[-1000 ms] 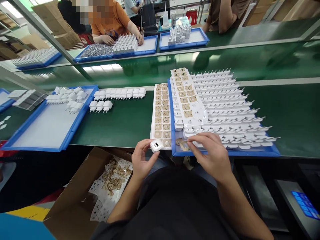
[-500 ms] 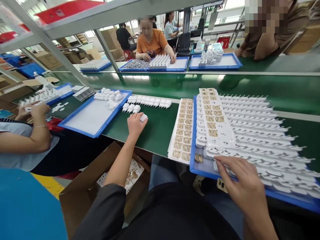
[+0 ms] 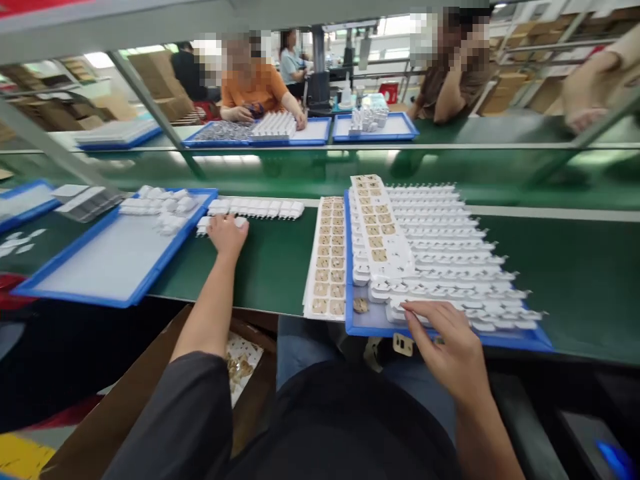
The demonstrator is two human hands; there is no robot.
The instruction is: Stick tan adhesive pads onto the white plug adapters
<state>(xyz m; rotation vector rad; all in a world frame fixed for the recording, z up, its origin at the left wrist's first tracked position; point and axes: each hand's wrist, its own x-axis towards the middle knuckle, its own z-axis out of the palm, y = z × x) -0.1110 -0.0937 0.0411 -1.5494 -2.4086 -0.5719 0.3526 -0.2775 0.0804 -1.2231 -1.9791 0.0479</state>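
Fingers closed, my left hand (image 3: 228,235) grips a white plug piece (image 3: 241,223) at the near row of white plugs on the green table. A longer row of white plugs (image 3: 270,208) lies just behind. My right hand (image 3: 445,337) has thumb and forefinger pinched at the front row of white parts (image 3: 480,277) in the blue tray at the right. A white sticker sheet (image 3: 380,230) with tan pads lies on those parts. More sticker sheets (image 3: 325,267) are stacked beside the tray, and one loose tan pad (image 3: 360,305) rests in its corner.
At the left, a blue-rimmed tray (image 3: 173,257) holds a heap of white plugs. Grey-white blocks (image 3: 89,202) stand beyond it. An open cardboard box (image 3: 125,393) sits below the table edge. Across the belt, a person in orange (image 3: 257,87) works over trays; other people sit nearby.
The view has swung to the right. My left hand has moved with its white piece to the near plug row. My right hand remains at the front of the blue tray.
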